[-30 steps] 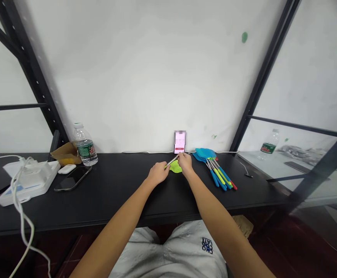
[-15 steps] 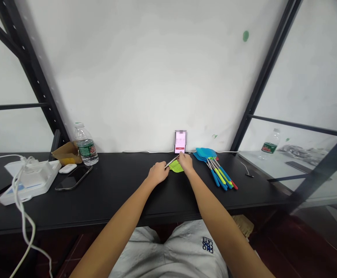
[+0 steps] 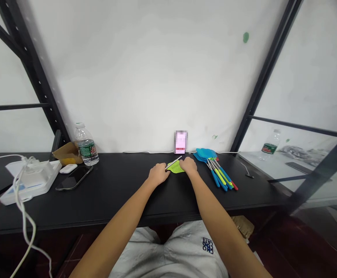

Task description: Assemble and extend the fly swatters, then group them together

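Note:
My left hand [image 3: 158, 174] is closed around the near end of a thin silver rod [image 3: 174, 162], which slants up and right out of the fist. Under the rod shows a lime-green mesh fly swatter head [image 3: 175, 167]. At its right edge, the fingers of my right hand [image 3: 188, 166] are closed on the mesh. The rod's far tip stands free, left of the right hand. How the rod joins the swatter is hidden by the left hand. To the right lies a pile of fly swatters with blue heads [image 3: 205, 154] and blue, lime and red handles [image 3: 220, 175].
A lit phone [image 3: 181, 143] leans on the wall behind my hands. Left on the black table [image 3: 113, 193] are a water bottle [image 3: 87, 146], a cardboard box [image 3: 67, 153], a dark phone [image 3: 74, 178], a white case [image 3: 68, 168] and a power strip [image 3: 32, 179] with cables.
My right hand has let go of the rod's far end and moved slightly right and down onto the swatter head's edge. The left hand has stayed almost in place.

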A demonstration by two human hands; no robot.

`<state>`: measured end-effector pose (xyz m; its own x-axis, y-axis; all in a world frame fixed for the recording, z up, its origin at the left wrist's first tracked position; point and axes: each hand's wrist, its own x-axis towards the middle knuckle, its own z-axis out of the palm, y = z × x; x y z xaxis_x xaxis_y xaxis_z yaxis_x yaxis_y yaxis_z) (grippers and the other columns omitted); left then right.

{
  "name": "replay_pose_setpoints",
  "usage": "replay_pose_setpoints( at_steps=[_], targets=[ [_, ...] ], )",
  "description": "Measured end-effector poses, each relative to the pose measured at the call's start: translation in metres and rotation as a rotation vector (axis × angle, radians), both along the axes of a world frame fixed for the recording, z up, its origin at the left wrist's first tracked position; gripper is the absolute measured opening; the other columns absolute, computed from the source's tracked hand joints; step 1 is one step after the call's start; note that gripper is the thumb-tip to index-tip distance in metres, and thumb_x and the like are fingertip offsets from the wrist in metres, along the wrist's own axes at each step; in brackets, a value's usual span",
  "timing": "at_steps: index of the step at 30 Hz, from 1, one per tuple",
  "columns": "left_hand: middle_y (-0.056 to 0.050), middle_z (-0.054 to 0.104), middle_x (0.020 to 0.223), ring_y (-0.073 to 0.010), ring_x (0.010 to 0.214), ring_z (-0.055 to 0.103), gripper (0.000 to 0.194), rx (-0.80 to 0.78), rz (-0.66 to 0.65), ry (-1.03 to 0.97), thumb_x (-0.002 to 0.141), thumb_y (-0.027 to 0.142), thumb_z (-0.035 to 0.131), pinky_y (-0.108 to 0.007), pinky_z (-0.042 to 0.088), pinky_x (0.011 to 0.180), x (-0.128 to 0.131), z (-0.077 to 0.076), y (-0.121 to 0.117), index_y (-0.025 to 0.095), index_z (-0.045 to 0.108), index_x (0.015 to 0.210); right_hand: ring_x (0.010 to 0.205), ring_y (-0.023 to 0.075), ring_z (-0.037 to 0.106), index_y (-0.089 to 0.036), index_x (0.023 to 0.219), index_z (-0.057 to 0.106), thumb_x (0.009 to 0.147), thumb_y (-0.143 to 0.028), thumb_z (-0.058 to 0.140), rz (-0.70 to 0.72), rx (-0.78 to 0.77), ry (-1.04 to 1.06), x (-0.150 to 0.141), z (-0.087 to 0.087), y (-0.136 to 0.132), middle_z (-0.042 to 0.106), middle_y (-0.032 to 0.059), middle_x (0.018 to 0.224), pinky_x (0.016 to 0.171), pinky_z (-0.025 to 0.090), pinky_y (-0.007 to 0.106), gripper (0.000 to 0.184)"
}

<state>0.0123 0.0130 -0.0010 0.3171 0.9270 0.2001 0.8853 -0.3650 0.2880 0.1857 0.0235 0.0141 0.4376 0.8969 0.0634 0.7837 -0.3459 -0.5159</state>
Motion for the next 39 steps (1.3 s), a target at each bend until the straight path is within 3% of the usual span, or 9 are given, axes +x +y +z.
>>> replay_pose_setpoints(
  at_steps=[6, 10, 16, 20, 26, 30, 35, 39],
  targets=[
    [-0.011, 0.067, 0.102, -0.0267, 0.095, 0.065, 0.021, -0.013, 0.002, 0.004, 0.085, 0.035, 0.051, -0.035, 0.049, 0.077, 0.000, -0.001, 0.001, 0.020, 0.059, 0.096, 0.105, 0.0316, 0.063, -0.009, 0.111, 0.067, 0.085, -0.038, 0.051, 0.073, -0.019, -0.026, -0.003, -0.002, 0.000, 0.065, 0.0214, 0.114, 0.083, 0.049, 0.038, 0.042],
    [-0.013, 0.067, 0.105, -0.0269, 0.096, 0.064, 0.030, -0.043, 0.056, -0.037, 0.083, 0.036, 0.054, -0.033, 0.048, 0.077, 0.000, 0.002, 0.001, 0.019, 0.055, 0.107, 0.104, 0.0283, 0.064, -0.011, 0.107, 0.068, 0.083, -0.039, 0.056, 0.063, 0.008, -0.015, -0.002, -0.004, 0.002, 0.066, 0.0203, 0.110, 0.083, 0.049, 0.034, 0.039],
    [-0.012, 0.067, 0.108, -0.0289, 0.102, 0.063, 0.035, -0.071, 0.008, -0.022, 0.079, 0.043, 0.058, -0.034, 0.047, 0.079, -0.002, 0.004, 0.004, 0.021, 0.059, 0.107, 0.100, 0.0298, 0.064, -0.012, 0.101, 0.069, 0.082, -0.040, 0.055, 0.084, 0.028, 0.019, 0.000, -0.010, 0.008, 0.067, 0.0196, 0.106, 0.077, 0.048, 0.034, 0.037],
    [-0.012, 0.067, 0.111, -0.0288, 0.104, 0.063, 0.037, -0.084, 0.012, -0.036, 0.079, 0.045, 0.059, -0.033, 0.047, 0.079, -0.004, 0.002, 0.007, 0.021, 0.059, 0.107, 0.085, 0.0280, 0.066, -0.013, 0.085, 0.069, 0.079, -0.040, 0.059, 0.128, 0.030, 0.074, 0.003, -0.015, 0.015, 0.068, 0.0156, 0.087, 0.065, 0.046, 0.030, 0.029],
    [-0.012, 0.066, 0.111, -0.0293, 0.102, 0.063, 0.039, -0.086, 0.033, -0.066, 0.078, 0.046, 0.062, -0.033, 0.047, 0.077, -0.003, 0.001, 0.008, 0.020, 0.056, 0.106, 0.063, 0.0175, 0.060, -0.016, 0.065, 0.063, 0.069, -0.031, 0.069, 0.206, 0.149, 0.318, 0.003, -0.020, 0.020, 0.059, 0.0034, 0.060, 0.053, 0.038, 0.023, 0.017],
    [-0.013, 0.067, 0.104, -0.0277, 0.095, 0.065, 0.037, -0.035, 0.065, -0.132, 0.083, 0.048, 0.056, -0.032, 0.046, 0.073, -0.003, 0.001, 0.005, 0.019, 0.055, 0.105, 0.062, 0.0147, 0.059, -0.015, 0.072, 0.065, 0.070, -0.025, 0.065, 0.186, 0.280, 0.531, 0.002, -0.021, 0.022, 0.063, 0.0028, 0.065, 0.052, 0.040, 0.021, 0.011],
    [-0.009, 0.069, 0.089, -0.0217, 0.086, 0.065, 0.032, 0.052, 0.016, -0.249, 0.092, 0.045, 0.041, -0.028, 0.045, 0.070, -0.005, 0.007, 0.002, 0.020, 0.060, 0.089, 0.069, 0.0177, 0.064, -0.014, 0.082, 0.067, 0.069, -0.028, 0.065, 0.134, 0.484, 0.804, 0.008, -0.017, 0.025, 0.069, 0.0058, 0.078, 0.053, 0.047, 0.022, 0.019],
    [-0.003, 0.064, 0.066, -0.0124, 0.054, 0.060, 0.032, -0.111, -0.037, -0.444, 0.093, 0.041, 0.042, -0.022, 0.044, 0.055, -0.005, 0.011, 0.003, 0.017, 0.056, 0.076, 0.075, 0.0206, 0.067, -0.011, 0.088, 0.066, 0.067, -0.027, 0.071, -0.056, 0.686, 1.094, 0.016, -0.011, 0.027, 0.071, 0.0088, 0.084, 0.058, 0.053, 0.025, 0.027]
  ],
)
